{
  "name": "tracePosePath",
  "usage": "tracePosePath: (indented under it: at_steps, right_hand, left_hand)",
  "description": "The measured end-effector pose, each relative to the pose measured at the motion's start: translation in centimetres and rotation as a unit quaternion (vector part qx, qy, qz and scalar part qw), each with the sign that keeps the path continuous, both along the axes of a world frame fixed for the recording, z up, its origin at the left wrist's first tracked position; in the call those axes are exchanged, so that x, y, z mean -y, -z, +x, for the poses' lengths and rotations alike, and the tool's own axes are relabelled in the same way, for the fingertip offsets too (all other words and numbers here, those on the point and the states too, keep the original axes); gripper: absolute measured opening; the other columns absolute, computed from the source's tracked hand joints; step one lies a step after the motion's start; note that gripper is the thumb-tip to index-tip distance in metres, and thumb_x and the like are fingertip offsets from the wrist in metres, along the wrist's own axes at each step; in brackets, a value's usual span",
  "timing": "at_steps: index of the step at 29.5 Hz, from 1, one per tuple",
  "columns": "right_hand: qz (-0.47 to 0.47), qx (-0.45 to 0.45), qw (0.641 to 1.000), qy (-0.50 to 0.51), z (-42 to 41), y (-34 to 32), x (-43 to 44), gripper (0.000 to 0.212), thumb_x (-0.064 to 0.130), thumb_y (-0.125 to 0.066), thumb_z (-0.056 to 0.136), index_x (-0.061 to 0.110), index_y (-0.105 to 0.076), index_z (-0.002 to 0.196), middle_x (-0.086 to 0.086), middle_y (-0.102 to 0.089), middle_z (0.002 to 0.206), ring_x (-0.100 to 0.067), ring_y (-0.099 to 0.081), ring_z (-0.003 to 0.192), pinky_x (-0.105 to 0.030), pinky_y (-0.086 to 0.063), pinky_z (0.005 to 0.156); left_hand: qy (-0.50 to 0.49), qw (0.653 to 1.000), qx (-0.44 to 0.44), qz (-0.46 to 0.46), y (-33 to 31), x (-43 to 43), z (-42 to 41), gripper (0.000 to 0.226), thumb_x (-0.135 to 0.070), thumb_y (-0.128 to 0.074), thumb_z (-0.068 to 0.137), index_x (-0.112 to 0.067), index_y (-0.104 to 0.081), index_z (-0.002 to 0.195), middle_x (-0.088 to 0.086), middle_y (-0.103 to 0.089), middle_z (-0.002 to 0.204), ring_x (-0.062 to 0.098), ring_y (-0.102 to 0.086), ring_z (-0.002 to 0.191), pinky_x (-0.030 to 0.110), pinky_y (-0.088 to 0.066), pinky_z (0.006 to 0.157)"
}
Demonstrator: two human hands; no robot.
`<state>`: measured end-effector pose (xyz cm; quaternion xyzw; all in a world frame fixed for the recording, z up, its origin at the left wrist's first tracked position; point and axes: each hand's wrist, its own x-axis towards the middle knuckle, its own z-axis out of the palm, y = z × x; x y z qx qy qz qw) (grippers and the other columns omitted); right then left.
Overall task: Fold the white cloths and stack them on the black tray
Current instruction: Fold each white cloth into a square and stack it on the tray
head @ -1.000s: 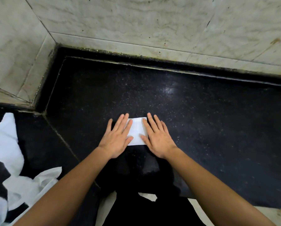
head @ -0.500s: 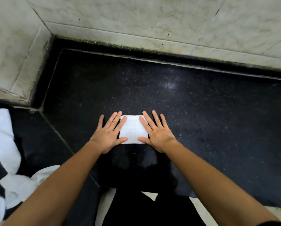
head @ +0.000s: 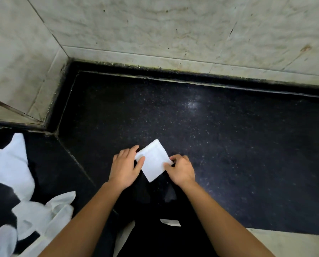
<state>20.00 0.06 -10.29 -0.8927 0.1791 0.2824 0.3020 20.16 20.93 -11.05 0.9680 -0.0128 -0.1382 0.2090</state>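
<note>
A small folded white cloth (head: 154, 160) is held just above the black speckled counter (head: 229, 145), turned like a diamond. My left hand (head: 124, 167) pinches its left corner between thumb and fingers. My right hand (head: 181, 168) pinches its right corner. Several loose unfolded white cloths (head: 16, 173) lie in a heap at the far left on a lower black surface. No black tray can be made out as separate from the dark surfaces.
Marble-tiled walls (head: 155, 30) close off the counter at the back and left, meeting in a corner. The counter's front edge (head: 266, 230) runs at the lower right, with pale floor below it. Dark clothing fills the bottom centre.
Both hands were pressing flat on the folded cloth. They now pinch its side corners, and the cloth has lifted and rotated into a diamond.
</note>
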Motion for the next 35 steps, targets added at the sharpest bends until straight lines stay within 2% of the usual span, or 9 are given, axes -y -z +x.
tracePosePath:
  at_steps: [6, 10, 14, 17, 20, 23, 27, 31, 35]
  right_hand:
    - [0.132, 0.015, 0.987, 0.087, 0.1, -1.4, -0.6, 0.006, 0.025, -0.066, 0.088, 0.031, -0.062, 0.088, 0.011, -0.066, 0.093, -0.007, -0.061, 0.084, -0.015, -0.042, 0.065]
    - [0.203, 0.058, 0.977, 0.011, 0.5, -3.4, -0.1, 0.013, 0.019, -0.069, 0.088, 0.030, -0.064, 0.084, 0.010, -0.067, 0.088, -0.005, -0.060, 0.080, -0.013, -0.046, 0.067]
    - [0.302, 0.077, 0.950, 0.030, 0.3, -4.5, 0.4, 0.016, 0.014, -0.074, 0.087, 0.028, -0.067, 0.088, 0.007, -0.063, 0.075, -0.005, -0.056, 0.067, -0.020, -0.047, 0.065]
    - [0.363, 0.069, 0.925, 0.086, -0.3, -5.3, 1.0, 0.028, 0.013, -0.073, 0.089, 0.028, -0.065, 0.111, 0.000, -0.067, 0.084, -0.008, -0.063, 0.079, -0.021, -0.053, 0.074]
    - [0.416, 0.073, 0.888, 0.181, -1.1, -5.9, 1.4, 0.035, 0.015, -0.072, 0.091, 0.023, -0.064, 0.124, -0.013, -0.074, 0.105, -0.015, -0.068, 0.091, -0.029, -0.056, 0.086]
    - [0.430, 0.078, 0.867, 0.239, -2.0, -7.2, 1.6, 0.026, 0.018, -0.070, 0.092, 0.014, -0.069, 0.118, -0.013, -0.075, 0.107, -0.016, -0.069, 0.093, -0.027, -0.056, 0.083]
    - [0.422, 0.092, 0.853, 0.293, -4.4, -9.2, 3.1, 0.025, 0.029, -0.068, 0.094, 0.009, -0.076, 0.105, -0.012, -0.076, 0.103, -0.019, -0.071, 0.090, -0.034, -0.057, 0.083]
    - [0.447, 0.151, 0.802, 0.366, -7.0, -11.4, 5.7, 0.026, 0.029, -0.067, 0.094, 0.010, -0.075, 0.108, -0.013, -0.075, 0.107, -0.022, -0.071, 0.093, -0.034, -0.055, 0.079]
    - [0.436, 0.228, 0.781, 0.384, -8.7, -13.7, 8.4, 0.027, 0.034, -0.067, 0.093, 0.012, -0.076, 0.107, -0.012, -0.074, 0.109, -0.027, -0.070, 0.103, -0.041, -0.056, 0.088]
  left_hand:
    - [-0.068, 0.996, -0.052, -0.040, -1.1, -0.4, -1.4, 0.058, -0.040, -0.054, 0.096, -0.021, -0.036, 0.148, -0.008, -0.063, 0.114, 0.018, -0.053, 0.117, 0.042, -0.040, 0.103]
    - [-0.140, 0.972, -0.065, -0.178, -2.2, -0.4, 0.8, 0.077, -0.025, -0.072, 0.086, -0.025, -0.031, 0.151, -0.007, -0.053, 0.130, 0.015, -0.045, 0.127, 0.039, -0.042, 0.106]
    - [-0.116, 0.935, -0.144, -0.303, -3.4, -0.5, 2.4, 0.093, -0.013, -0.077, 0.081, -0.033, -0.022, 0.154, -0.015, -0.045, 0.140, 0.005, -0.041, 0.129, 0.033, -0.036, 0.110]
    - [-0.108, 0.915, -0.197, -0.336, -4.3, 0.2, 2.4, 0.071, -0.013, -0.079, 0.080, -0.030, -0.047, 0.141, -0.006, -0.068, 0.115, 0.011, -0.065, 0.108, 0.032, -0.048, 0.101]
    - [-0.118, 0.883, -0.221, -0.397, -6.0, 0.8, 1.8, 0.044, -0.012, -0.081, 0.078, -0.021, -0.066, 0.119, 0.002, -0.074, 0.102, 0.020, -0.070, 0.100, 0.028, -0.054, 0.090]
    - [-0.138, 0.831, -0.251, -0.476, -8.0, 1.4, 1.5, 0.026, -0.012, -0.077, 0.082, -0.010, -0.071, 0.107, 0.009, -0.076, 0.101, 0.024, -0.070, 0.097, 0.030, -0.055, 0.084]
    - [-0.123, 0.775, -0.320, -0.531, -9.9, 3.9, 1.4, 0.027, -0.018, -0.069, 0.089, -0.005, -0.070, 0.113, 0.016, -0.073, 0.110, 0.032, -0.069, 0.105, 0.047, -0.052, 0.096]
    - [-0.097, 0.764, -0.336, -0.542, -12.0, 7.4, 0.4, 0.028, -0.024, -0.065, 0.092, -0.008, -0.070, 0.115, 0.014, -0.072, 0.114, 0.033, -0.067, 0.110, 0.052, -0.049, 0.100]
    - [-0.066, 0.783, -0.303, -0.540, -15.3, 11.3, -0.6, 0.026, -0.025, -0.065, 0.093, -0.010, -0.071, 0.113, 0.013, -0.073, 0.110, 0.032, -0.068, 0.107, 0.053, -0.050, 0.098]
